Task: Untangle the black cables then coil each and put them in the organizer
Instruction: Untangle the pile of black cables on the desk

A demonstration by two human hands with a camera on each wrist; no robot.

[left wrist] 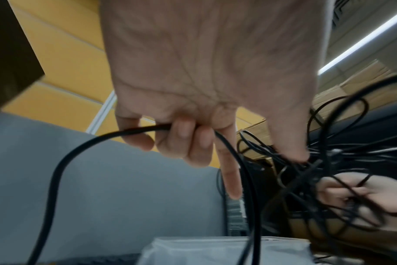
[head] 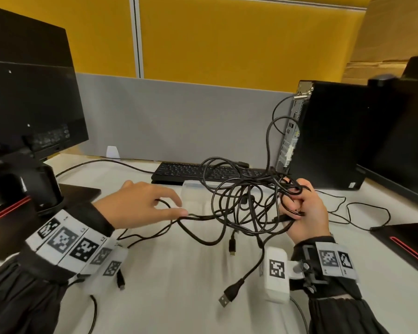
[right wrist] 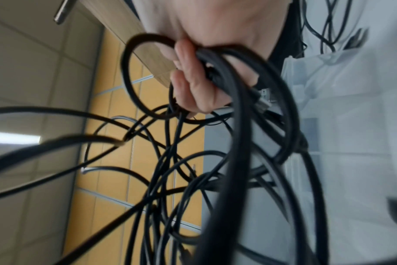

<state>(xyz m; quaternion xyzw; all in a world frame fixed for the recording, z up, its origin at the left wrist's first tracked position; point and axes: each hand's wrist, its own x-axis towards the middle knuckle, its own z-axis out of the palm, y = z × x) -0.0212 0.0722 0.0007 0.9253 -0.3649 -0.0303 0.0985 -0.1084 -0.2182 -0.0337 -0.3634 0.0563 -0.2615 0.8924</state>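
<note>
- Around, on white desk (head: 179, 273): black keyboard (head: 193, 171) at 12 o'clock, monitor (head: 27, 97) at 10 o'clock, black computer tower (head: 336, 133) at 2 o'clock.
- Directly behind tangle, clear plastic organizer (head: 193, 191), partly screened by loops.
- Held above desk at centre: black cables (head: 246, 201), still knotted; loose USB plug (head: 229, 294) dangling at 6 o'clock.
- Right hand (head: 304, 208): fingers (right wrist: 193, 86) curled tight round bunched loops.
- Left hand (head: 140, 203): middle fingers (left wrist: 181, 143) curled on one strand, index straight.
</note>
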